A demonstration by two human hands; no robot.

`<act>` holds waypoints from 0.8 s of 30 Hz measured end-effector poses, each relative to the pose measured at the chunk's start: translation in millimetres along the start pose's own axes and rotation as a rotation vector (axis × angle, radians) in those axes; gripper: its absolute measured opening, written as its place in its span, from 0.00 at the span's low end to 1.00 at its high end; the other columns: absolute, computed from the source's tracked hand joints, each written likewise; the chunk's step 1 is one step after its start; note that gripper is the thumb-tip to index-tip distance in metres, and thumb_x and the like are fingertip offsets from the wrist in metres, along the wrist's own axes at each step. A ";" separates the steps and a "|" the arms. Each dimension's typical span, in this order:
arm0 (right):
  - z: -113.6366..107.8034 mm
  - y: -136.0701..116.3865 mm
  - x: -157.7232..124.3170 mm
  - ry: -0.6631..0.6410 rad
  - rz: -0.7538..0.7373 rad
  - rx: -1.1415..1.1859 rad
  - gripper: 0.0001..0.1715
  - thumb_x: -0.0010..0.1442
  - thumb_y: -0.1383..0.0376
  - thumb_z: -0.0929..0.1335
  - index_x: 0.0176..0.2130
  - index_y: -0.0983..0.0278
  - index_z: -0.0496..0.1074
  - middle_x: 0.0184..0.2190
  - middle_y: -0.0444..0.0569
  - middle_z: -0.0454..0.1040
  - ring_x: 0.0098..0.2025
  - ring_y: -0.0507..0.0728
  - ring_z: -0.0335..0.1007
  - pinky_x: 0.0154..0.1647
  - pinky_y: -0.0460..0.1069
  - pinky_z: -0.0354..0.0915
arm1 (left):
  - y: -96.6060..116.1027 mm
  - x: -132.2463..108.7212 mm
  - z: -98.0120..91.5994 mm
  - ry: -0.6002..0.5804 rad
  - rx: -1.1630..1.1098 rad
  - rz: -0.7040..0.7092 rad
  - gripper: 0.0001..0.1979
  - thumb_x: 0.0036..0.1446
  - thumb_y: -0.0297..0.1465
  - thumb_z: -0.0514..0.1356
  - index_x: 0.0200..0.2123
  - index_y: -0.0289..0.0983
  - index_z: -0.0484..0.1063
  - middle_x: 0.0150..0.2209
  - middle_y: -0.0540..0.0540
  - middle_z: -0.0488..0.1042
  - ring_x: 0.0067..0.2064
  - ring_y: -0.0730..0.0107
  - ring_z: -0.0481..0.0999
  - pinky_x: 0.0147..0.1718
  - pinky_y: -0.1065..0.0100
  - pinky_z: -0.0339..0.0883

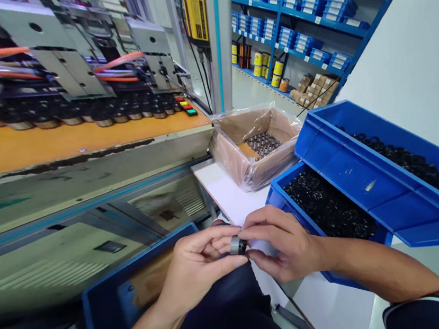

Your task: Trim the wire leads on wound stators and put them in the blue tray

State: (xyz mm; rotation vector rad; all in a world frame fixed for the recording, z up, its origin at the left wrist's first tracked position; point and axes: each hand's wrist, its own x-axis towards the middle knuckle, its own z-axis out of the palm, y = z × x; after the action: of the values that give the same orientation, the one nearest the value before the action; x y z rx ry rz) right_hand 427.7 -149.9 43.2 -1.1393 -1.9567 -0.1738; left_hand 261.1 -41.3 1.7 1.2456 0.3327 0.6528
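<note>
A small grey cylindrical metal core is pinched between the thumb and fingers of my left hand, low in front of my body. On its right side sits a black plastic end piece. The thumb and fingertips of my right hand close around that black end from the right, so both hands meet at the same part. My fingers cover some of it, and how tightly the two pieces fit together cannot be made out.
Two stacked blue bins with black plastic parts stand at right. Beside them, a plastic-lined cardboard box holds small metal parts. At left is a machine bench with a row of black-topped cores. Below it sits another blue bin.
</note>
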 end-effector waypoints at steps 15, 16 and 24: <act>-1.2 1.5 4.4 0.021 -0.192 -0.209 0.09 0.67 0.70 0.67 0.46 0.73 0.71 0.39 0.58 0.76 0.41 0.55 0.73 0.42 0.50 0.75 | 0.6 -1.2 4.7 -0.058 -0.181 0.039 0.20 0.43 0.20 0.74 0.40 0.45 0.85 0.26 0.50 0.83 0.27 0.73 0.82 0.33 0.76 0.78; -1.0 1.3 4.4 0.020 -0.196 -0.203 0.09 0.66 0.70 0.68 0.46 0.74 0.71 0.39 0.59 0.76 0.41 0.56 0.73 0.42 0.50 0.75 | 1.8 -1.1 4.6 -0.060 -0.176 0.040 0.20 0.43 0.19 0.74 0.39 0.45 0.85 0.25 0.51 0.82 0.27 0.73 0.82 0.33 0.77 0.78; -2.0 -0.5 5.5 0.015 -0.190 -0.209 0.10 0.67 0.69 0.67 0.45 0.76 0.72 0.39 0.60 0.76 0.41 0.56 0.74 0.41 0.51 0.76 | 4.6 -3.1 3.4 -0.049 -0.177 0.059 0.22 0.41 0.18 0.74 0.39 0.44 0.85 0.25 0.50 0.82 0.23 0.77 0.79 0.28 0.80 0.74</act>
State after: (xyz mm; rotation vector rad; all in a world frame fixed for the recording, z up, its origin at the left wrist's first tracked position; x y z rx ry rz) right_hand 427.2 -147.6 48.6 -1.0771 -2.0689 -0.4963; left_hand 259.4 -45.1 6.7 1.1029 0.1934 0.6859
